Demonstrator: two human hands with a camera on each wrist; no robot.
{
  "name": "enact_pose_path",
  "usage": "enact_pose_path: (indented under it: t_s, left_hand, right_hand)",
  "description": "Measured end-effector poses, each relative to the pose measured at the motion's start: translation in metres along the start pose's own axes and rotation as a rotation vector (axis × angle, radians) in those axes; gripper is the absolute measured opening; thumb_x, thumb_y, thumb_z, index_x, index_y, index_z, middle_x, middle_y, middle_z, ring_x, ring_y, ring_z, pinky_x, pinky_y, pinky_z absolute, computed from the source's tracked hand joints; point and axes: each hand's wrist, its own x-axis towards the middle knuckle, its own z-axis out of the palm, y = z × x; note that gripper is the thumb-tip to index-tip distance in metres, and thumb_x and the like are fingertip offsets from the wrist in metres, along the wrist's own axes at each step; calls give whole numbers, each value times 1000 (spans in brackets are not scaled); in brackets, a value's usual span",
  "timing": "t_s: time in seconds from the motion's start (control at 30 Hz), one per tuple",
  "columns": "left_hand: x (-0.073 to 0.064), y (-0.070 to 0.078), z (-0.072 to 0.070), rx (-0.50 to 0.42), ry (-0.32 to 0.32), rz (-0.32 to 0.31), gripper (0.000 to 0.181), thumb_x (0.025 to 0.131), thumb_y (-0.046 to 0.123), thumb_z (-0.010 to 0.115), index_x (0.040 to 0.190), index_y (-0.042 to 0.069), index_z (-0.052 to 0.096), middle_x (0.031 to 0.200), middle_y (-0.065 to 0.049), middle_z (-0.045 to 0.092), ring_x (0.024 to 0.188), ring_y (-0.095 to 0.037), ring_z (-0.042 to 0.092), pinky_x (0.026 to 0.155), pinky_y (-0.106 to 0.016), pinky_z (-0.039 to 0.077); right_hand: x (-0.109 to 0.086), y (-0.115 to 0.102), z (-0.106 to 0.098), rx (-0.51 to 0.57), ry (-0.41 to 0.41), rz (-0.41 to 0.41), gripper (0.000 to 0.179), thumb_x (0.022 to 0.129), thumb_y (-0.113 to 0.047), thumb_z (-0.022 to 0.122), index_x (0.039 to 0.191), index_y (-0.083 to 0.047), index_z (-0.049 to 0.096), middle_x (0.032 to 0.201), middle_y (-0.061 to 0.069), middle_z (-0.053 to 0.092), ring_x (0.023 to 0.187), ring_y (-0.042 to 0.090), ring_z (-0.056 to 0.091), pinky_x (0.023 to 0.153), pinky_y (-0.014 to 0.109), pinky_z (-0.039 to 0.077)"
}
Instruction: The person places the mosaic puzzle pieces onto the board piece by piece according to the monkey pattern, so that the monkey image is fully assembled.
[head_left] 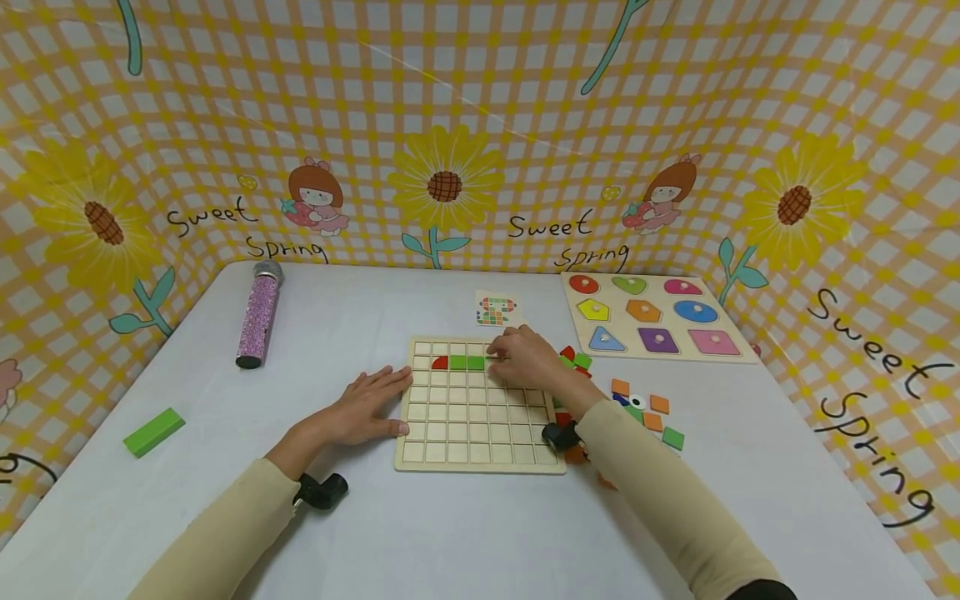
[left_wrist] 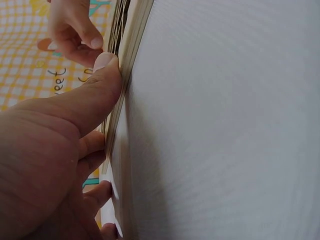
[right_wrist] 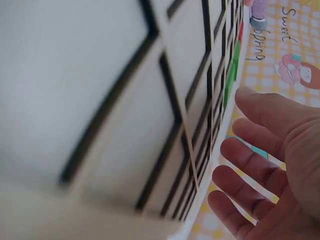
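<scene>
A wooden grid board [head_left: 480,429] lies in the middle of the table. One red rounded tile [head_left: 440,362] and green square tiles [head_left: 467,362] sit side by side in its second row from the back. At the board's left edge my left hand [head_left: 367,408] rests with fingers extended; its thumb [left_wrist: 102,75] touches the rim in the left wrist view. Over the same row, just right of the green tiles, my right hand [head_left: 525,358] is lowered with bent fingers. Its thumb and index fingertips [right_wrist: 244,92] are close to the board; whether they pinch a tile is hidden.
Loose coloured tiles [head_left: 652,404] lie right of the board, partly under the right forearm. Behind it is a small pattern card [head_left: 497,310]. A shape puzzle [head_left: 660,317] lies back right. At left are a glittery microphone [head_left: 260,317] and a green block [head_left: 154,432].
</scene>
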Motion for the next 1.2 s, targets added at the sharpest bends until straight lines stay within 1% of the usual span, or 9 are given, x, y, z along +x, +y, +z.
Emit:
enact_pose_path:
  t_s: [0.13, 0.2, 0.47, 0.6, 0.77, 0.9, 1.1, 1.2]
  left_hand:
    - [0, 0, -1, 6, 4, 7, 77, 88, 36, 64, 148, 4, 28, 157, -12, 23, 146, -38, 14, 115, -63, 6]
    - [0, 0, -1, 8, 6, 11, 77, 88, 36, 64, 148, 3, 28, 157, -12, 23, 146, -39, 15, 115, -63, 6]
    - [0, 0, -1, 1, 0, 13, 77, 88, 36, 64, 148, 3, 28, 158, -12, 22, 146, -39, 14, 115, -63, 5]
    - [0, 0, -1, 0, -5, 10, 77, 88, 36, 64, 148, 3, 27, 158, -12, 22, 146, -39, 13, 115, -63, 5]
    - [0, 1, -1, 4, -9, 6, 77, 88, 35, 64, 148, 3, 27, 158, -12, 22, 146, -39, 13, 115, -63, 5]
    - [0, 2, -1, 7, -10, 0, 77, 88, 35, 64, 148, 3, 27, 158, -12, 22, 146, -39, 13, 115, -63, 5]
    - [-1, 2, -1, 8, -8, -5, 78, 88, 35, 64, 148, 4, 27, 158, -12, 22, 146, -38, 13, 115, -63, 6]
    - [-1, 3, -1, 9, -10, -6, 78, 88, 36, 65, 148, 4, 27, 158, -12, 22, 146, -38, 13, 115, -63, 6]
  right_hand:
    - [-11, 11, -8, 15, 37, -24, 31, 87, -26, 67, 113, -9, 68, 99, 7, 63, 93, 25, 51, 78, 39, 46]
    - [-17, 18, -12, 29, 46, -23, 32, 87, -26, 67, 114, -9, 68, 100, 7, 63, 94, 25, 49, 78, 39, 45]
    - [-38, 55, -23, 48, 50, 9, 34, 86, -26, 69, 115, -8, 67, 103, 9, 63, 95, 26, 48, 81, 40, 44]
    - [-46, 74, -27, 48, 33, 29, 35, 85, -24, 70, 115, -7, 67, 108, 12, 62, 98, 29, 46, 82, 42, 43]
    - [-54, 92, -34, 77, -16, 120, 37, 85, -25, 70, 118, -9, 66, 116, 13, 59, 106, 31, 40, 89, 47, 42]
    - [-56, 103, -36, 78, -50, 176, 40, 85, -27, 70, 121, -10, 64, 120, 13, 55, 110, 31, 38, 91, 48, 42]
    - [-58, 115, -35, 41, -86, 207, 40, 85, -22, 68, 123, -13, 63, 128, 18, 51, 112, 35, 37, 91, 50, 43]
    - [-59, 120, -35, 26, -90, 205, 38, 85, -18, 66, 123, -14, 64, 129, 19, 50, 112, 35, 38, 91, 51, 43]
